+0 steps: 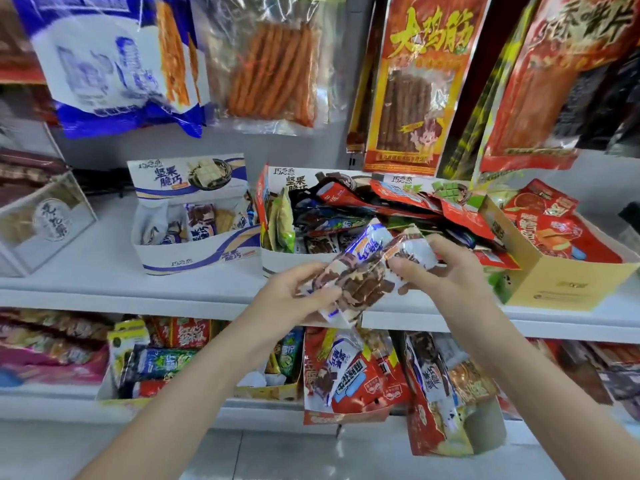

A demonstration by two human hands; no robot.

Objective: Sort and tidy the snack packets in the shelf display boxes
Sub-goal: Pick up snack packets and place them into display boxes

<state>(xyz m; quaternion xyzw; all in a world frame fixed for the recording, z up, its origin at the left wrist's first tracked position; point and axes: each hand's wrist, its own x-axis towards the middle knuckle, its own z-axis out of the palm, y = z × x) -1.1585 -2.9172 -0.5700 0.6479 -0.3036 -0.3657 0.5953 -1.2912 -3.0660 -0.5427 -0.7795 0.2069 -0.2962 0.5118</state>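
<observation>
Glossy film packets (363,271), brown and white with blue print, are held in a small bunch in front of the white shelf's (104,271) front edge. Left hand (294,294) pinches the bunch's lower end between thumb and curled fingers. Right hand (440,268) pinches the upper end the same way. Directly behind the bunch, the middle box (277,263) is overfilled with mixed red, green and dark packets lying at all angles. To its left, a white-and-blue cardboard box (197,251) holds a few matching packets. A tan carton (554,282) of red packets sits at the right. A clear case (45,220) stands at the left end. Large bags (273,64) hang above.
</observation>
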